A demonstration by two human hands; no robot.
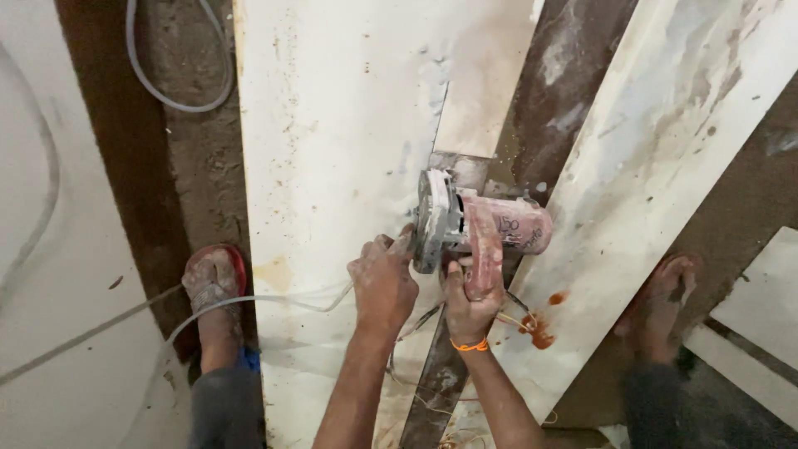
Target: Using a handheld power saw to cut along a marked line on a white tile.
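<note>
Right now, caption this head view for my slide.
Both hands, left hand and right hand, grip a dusty cutter over a white slab.

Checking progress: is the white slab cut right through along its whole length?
No. The white slab is cut only partway; the power cutter sits in the open slot, uncut slab behind it.

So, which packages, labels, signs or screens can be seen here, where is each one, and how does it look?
No packages, signs or screens are in view.
Handwritten marking: dark scrawl on the dusty pink motor body of the cutting tool, right of its blade guard, above the right hand that grips the handle.
The left hand rests by the guard; no label shows there.
</note>
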